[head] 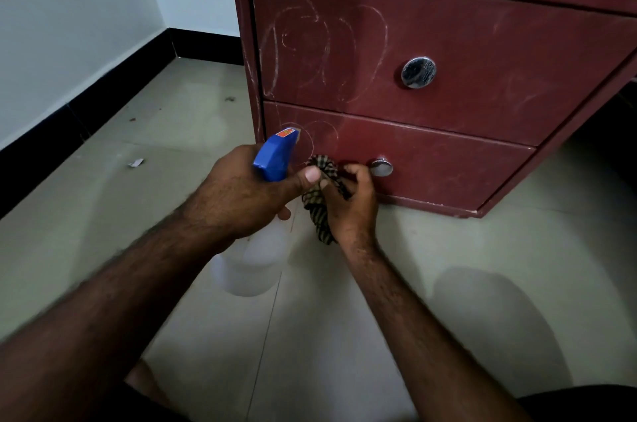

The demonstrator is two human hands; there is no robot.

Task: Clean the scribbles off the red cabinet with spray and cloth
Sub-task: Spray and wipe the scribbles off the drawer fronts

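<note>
The red cabinet [465, 104] has two drawers, each with a round metal knob. White scribbles [320, 45] loop across the left half of the top drawer, and fainter ones [310, 135] mark the left of the bottom drawer. My left hand [241, 190] grips a spray bottle [255, 259] with a blue trigger head [275, 156] and a translucent white body, its nozzle pointing at the bottom drawer. My right hand [351, 200] holds a bunched checked cloth [324, 194] just in front of the bottom drawer, left of the lower knob [382, 167].
The cabinet stands on a pale tiled floor [448, 266] beside a white wall with a black skirting [86, 111] on the left. A scrap of paper [135, 163] and bits of debris lie on the floor at the left. A dark gap opens under the furniture at the right.
</note>
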